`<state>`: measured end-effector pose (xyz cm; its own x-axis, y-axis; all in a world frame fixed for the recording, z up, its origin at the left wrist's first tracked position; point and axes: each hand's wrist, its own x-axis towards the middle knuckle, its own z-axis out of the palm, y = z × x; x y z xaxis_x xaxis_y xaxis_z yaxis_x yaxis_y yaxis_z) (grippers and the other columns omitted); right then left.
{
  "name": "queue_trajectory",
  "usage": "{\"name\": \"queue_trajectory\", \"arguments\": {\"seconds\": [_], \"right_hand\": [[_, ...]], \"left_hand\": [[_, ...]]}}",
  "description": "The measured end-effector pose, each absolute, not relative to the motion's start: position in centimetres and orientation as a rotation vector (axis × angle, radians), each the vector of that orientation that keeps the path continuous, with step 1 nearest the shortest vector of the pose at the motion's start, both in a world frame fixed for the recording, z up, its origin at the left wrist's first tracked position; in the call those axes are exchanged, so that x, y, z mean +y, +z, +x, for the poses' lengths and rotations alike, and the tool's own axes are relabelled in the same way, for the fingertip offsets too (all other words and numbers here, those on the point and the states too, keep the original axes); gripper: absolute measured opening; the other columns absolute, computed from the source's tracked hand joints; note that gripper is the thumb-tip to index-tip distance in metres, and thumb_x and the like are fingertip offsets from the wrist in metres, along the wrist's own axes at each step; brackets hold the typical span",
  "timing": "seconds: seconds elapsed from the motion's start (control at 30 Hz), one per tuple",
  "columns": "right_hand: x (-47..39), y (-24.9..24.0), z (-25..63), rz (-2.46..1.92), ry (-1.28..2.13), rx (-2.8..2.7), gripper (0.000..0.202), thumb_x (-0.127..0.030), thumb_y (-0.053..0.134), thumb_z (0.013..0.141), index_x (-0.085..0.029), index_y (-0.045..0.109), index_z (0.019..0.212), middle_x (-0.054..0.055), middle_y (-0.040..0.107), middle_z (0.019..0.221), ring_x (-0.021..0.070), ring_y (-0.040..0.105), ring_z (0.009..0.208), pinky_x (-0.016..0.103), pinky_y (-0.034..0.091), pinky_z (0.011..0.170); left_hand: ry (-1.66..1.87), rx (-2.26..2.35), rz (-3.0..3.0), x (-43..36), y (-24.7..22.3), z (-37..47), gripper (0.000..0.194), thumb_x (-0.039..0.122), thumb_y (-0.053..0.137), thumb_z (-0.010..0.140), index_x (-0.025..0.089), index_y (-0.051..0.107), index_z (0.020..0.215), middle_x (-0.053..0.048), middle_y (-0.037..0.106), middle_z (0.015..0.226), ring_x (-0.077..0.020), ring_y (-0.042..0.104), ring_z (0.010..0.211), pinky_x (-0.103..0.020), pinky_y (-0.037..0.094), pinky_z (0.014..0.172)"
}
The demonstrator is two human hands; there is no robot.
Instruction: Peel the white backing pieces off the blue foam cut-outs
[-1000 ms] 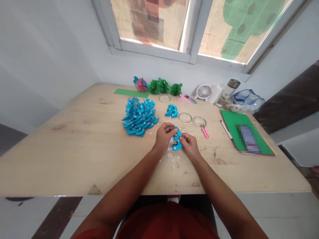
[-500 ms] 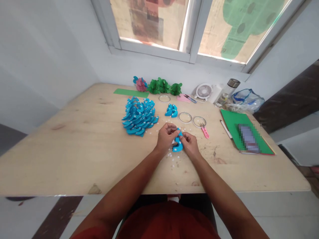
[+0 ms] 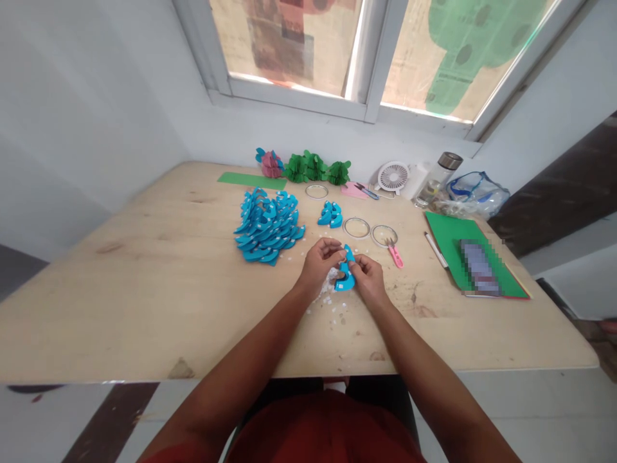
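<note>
1. Cutout (image 3: 346,280), blue and curved with small white squares on it, is between my two hands near the front middle of the worktop (image 3: 144,289).
2. My right hand (image 3: 368,275) has thumb and finger clamped on its outer edge.
3. My left hand (image 3: 322,260) has its fingertips together at the upper inner edge; I cannot tell whether they grip the cutout.
4. White scraps (image 3: 330,288) lie bunched beside my left hand, with loose bits scattered nearer me.
5. Beyond my hands sits a small blue stack (image 3: 330,214); a much larger blue pile (image 3: 267,228) stands to my left.
6. Right of the small stack, two rings (image 3: 357,238) lie side by side, and the pink snips (image 3: 394,254) reach over the right one with open blades.
7. Farther right, a pen (image 3: 435,249) lies beside a green folder (image 3: 441,225) with a blurred phone (image 3: 479,267) on it.
8. Along the back I see green paper puffs (image 3: 313,167), a fan (image 3: 393,177), a bottle (image 3: 441,179) and a clear bag (image 3: 477,195).
</note>
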<state>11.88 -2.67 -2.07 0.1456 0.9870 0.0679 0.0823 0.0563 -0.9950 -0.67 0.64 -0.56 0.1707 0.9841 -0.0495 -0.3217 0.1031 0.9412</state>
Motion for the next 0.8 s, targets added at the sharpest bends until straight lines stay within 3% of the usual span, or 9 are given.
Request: {"name": "queue_trajectory", "arguments": {"seconds": [0.13,0.3,0.8], "right_hand": [[-2.7,-2.0,12.0,-1.202,1.039,-1.075,0.018,-0.034,0.059,0.071,-0.016,0.058,0.069,-0.004,0.047,0.054,0.0088,0.039,0.049,0.022,0.033,0.048],[-2.5,-2.3,12.2,-1.125,1.155,-0.890,0.020,-0.035,0.063,0.066,-0.016,0.056,0.068,-0.004,0.050,0.056,0.0085,0.041,0.049,0.021,0.034,0.048],[-2.6,-2.1,12.4,-1.110,1.203,-0.907,0.024,-0.040,0.063,0.067,-0.017,0.056,0.071,-0.003,0.050,0.059,0.0098,0.041,0.051,0.022,0.035,0.049]], "left_hand": [[1.059,0.788,1.117,1.1,-0.5,-1.7,0.027,0.030,0.073,0.058,0.016,0.059,0.077,-0.003,0.064,0.073,-0.0129,0.060,0.062,-0.025,0.050,0.057],[0.908,0.705,1.335,1.2,-0.1,-2.3,0.034,0.025,0.075,0.055,0.016,0.065,0.086,-0.003,0.065,0.072,-0.0134,0.059,0.064,-0.025,0.049,0.060],[1.009,0.778,1.363,0.7,-0.1,-1.7,0.023,0.026,0.074,0.055,0.017,0.068,0.076,-0.003,0.066,0.065,-0.0167,0.061,0.062,-0.030,0.051,0.062]]}}
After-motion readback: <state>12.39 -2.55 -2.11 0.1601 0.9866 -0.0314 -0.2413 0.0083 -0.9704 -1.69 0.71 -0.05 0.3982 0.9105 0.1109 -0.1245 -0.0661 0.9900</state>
